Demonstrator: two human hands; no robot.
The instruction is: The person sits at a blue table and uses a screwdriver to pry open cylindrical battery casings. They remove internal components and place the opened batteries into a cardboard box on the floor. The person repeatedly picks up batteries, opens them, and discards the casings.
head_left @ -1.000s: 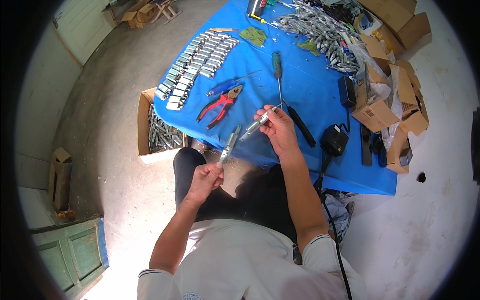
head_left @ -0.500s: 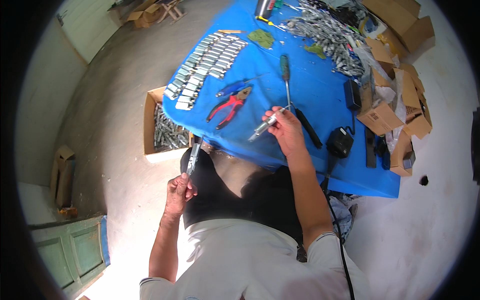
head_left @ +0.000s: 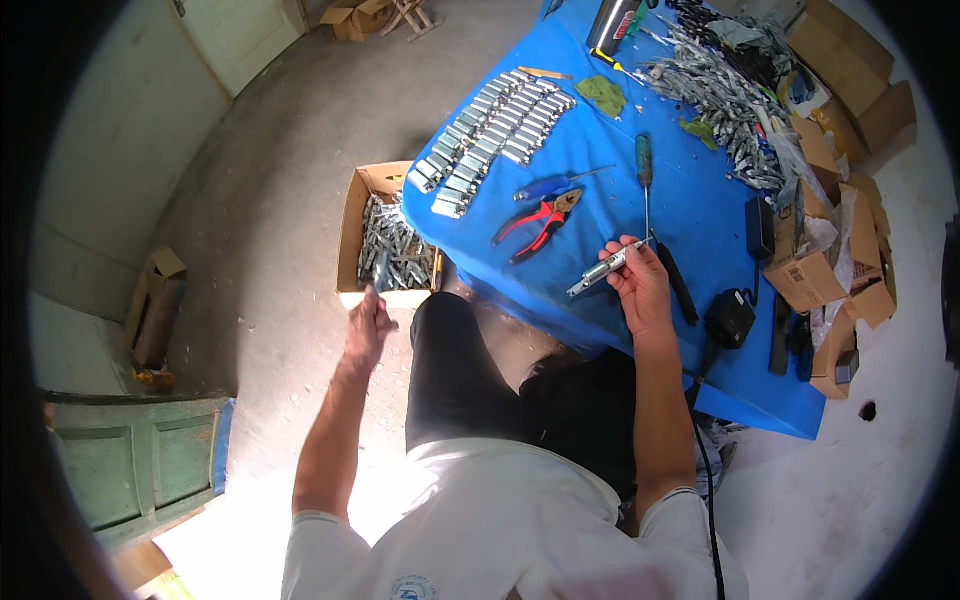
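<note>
My left hand [head_left: 368, 328] is closed at the near edge of a cardboard box [head_left: 348, 250]. A slim silver metal part [head_left: 381, 268], smeared by motion, shows at its fingertips over the loose metal parts [head_left: 400, 240] in the box. Above the table's near edge, my right hand [head_left: 642, 288] pinches a silver tube-like metal part [head_left: 602, 271], its free end pointing left and toward me. Just beyond that hand lies a screwdriver with a green handle [head_left: 644, 158]. A black rod-like handle [head_left: 676, 285] is beside the fingers.
On the blue-covered table [head_left: 590, 230] are rows of silver parts [head_left: 500, 125], red-handled pliers [head_left: 540, 225], a blue screwdriver [head_left: 543, 188] and a green cloth [head_left: 601, 96]. A heap of metal parts [head_left: 720, 110], a black adapter [head_left: 730, 318] with its cable and opened cartons [head_left: 810, 280] stand right.
My left hand has moved forward, bringing its metal part over the box. The view has shifted, so the table appears farther right. My right hand still holds its part.
</note>
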